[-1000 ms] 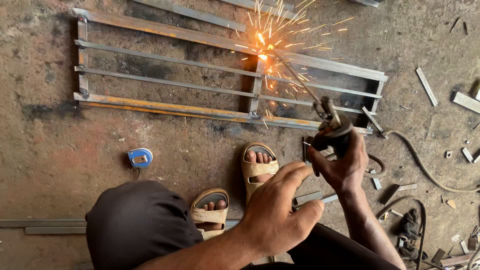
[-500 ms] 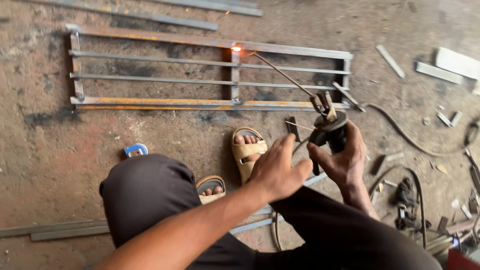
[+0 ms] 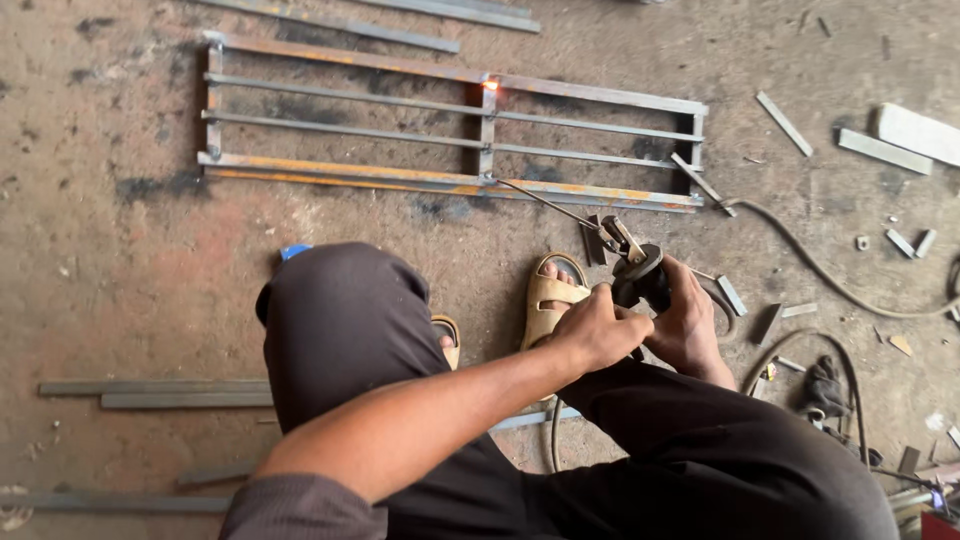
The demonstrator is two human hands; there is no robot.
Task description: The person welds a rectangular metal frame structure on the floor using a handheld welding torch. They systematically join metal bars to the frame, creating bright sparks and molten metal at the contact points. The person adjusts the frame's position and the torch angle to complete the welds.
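Welding step, between tacks. Left: steel grille frame [image 3: 350,130] flat on the floor, upper frame, one joint [image 3: 489,86] glowing. Centre: left hand [image 3: 595,330] closed against the electrode holder [image 3: 638,272]. Right: right hand [image 3: 690,325] clamped on it, rod [image 3: 550,202] lifted clear. Next move likely needs the tip reseated on a joint.
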